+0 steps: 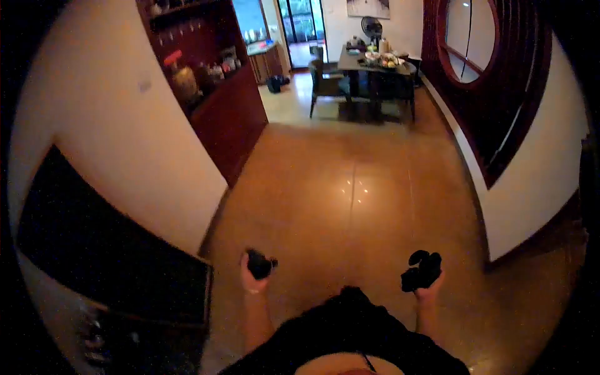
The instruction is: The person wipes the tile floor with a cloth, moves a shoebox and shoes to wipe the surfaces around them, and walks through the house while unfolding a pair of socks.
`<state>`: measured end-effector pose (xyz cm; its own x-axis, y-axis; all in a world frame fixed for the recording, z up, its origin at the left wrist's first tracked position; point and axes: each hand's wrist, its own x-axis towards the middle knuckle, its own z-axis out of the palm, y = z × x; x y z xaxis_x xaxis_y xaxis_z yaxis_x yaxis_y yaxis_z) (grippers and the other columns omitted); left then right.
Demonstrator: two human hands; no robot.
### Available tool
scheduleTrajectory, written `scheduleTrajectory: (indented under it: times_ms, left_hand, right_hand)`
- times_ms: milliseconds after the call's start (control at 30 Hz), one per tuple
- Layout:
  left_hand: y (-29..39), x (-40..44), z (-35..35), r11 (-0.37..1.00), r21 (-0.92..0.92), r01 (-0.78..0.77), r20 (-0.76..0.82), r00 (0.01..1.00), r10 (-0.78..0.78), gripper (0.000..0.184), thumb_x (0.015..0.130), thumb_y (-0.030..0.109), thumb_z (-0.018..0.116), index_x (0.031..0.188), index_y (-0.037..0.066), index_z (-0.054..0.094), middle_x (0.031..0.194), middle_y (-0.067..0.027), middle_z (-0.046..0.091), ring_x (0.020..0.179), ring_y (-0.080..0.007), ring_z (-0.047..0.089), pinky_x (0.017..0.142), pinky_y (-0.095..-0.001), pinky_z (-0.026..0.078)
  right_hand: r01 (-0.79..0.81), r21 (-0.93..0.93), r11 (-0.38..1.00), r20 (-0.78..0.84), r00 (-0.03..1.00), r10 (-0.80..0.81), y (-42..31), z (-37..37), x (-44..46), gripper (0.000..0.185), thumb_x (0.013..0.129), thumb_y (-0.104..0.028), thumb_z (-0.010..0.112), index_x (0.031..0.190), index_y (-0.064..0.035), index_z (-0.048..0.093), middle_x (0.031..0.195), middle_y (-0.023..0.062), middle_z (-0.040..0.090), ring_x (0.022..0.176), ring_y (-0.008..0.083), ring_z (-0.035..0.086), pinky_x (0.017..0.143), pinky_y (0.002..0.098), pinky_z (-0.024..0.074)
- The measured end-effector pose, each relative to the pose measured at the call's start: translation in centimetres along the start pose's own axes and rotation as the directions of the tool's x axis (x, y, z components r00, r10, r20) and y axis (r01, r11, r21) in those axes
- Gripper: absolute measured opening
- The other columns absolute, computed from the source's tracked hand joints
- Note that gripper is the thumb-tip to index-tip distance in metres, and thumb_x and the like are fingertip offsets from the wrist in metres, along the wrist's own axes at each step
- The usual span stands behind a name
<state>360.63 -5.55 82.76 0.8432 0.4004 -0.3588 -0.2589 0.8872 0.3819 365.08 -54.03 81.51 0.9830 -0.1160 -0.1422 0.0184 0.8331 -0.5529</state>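
Observation:
At the lower left of the head view, my left hand (252,285) is closed around a small black object (259,265) with a short knob sticking out on its right. My right hand (431,287) grips another black object (423,272), lumpy, with a rounded piece at its top. Both look like hand-held devices, but they are too dark for their exact kind to show. The two hands are far apart, held out in front of my body above the tiled floor (337,225).
A dark television-like panel (112,231) is at the left, near a white wall (112,106). Dark red shelving (225,125) stands farther along. Ahead are a dining table (369,67) bearing dishes, a chair (322,84) and a fan (371,27). A round-windowed partition (519,81) lines the right.

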Motion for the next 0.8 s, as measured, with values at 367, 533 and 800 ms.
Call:
scheduleTrajectory:
  times_ms: [367, 533, 800]
  left_hand:
    - [3.8, 8.4, -13.0, 0.91, -0.012, -0.415, -0.679, 0.671, 0.297, 0.046, 0.089, 0.037, 0.061, 0.125, 0.008, 0.056, 0.128, -0.0111, 0.055, 0.114, -0.0298, 0.052, 0.095, -0.0492, 0.042]
    - [6.3, 29.6, -2.9, 0.939, 0.013, -0.343, -0.572, 0.768, 0.288, 0.048, 0.088, 0.034, 0.063, 0.127, 0.008, 0.054, 0.129, -0.0108, 0.054, 0.115, -0.0301, 0.052, 0.096, -0.0515, 0.042]
    - [4.3, 62.5, 29.3, 0.988, 0.125, -0.087, 0.047, 0.996, 0.082, 0.03, 0.082, 0.026, 0.071, 0.103, 0.007, 0.06, 0.093, -0.0084, 0.062, 0.087, -0.024, 0.062, 0.075, -0.0382, 0.054]
  right_hand:
    - [-0.596, 0.131, 0.792, 0.392, 0.765, 0.511, 13.0, 26.3, 28.0, 0.028, 0.095, -0.036, 0.043, 0.097, -0.0127, 0.058, 0.09, 0.0105, 0.061, 0.082, 0.0296, 0.06, 0.063, 0.0436, 0.0537]
    - [-0.536, 0.184, 0.824, 0.139, 0.844, 0.518, 20.3, 24.0, 45.2, 0.026, 0.095, -0.032, 0.044, 0.096, -0.0115, 0.06, 0.095, 0.0133, 0.066, 0.087, 0.0328, 0.063, 0.065, 0.047, 0.0544]
    - [-0.188, 0.118, 0.975, -0.333, 0.917, 0.217, 18.1, 29.6, 58.5, 0.03, 0.09, -0.032, 0.048, 0.096, -0.0055, 0.062, 0.093, 0.0128, 0.065, 0.082, 0.0335, 0.063, 0.072, 0.0503, 0.0541]
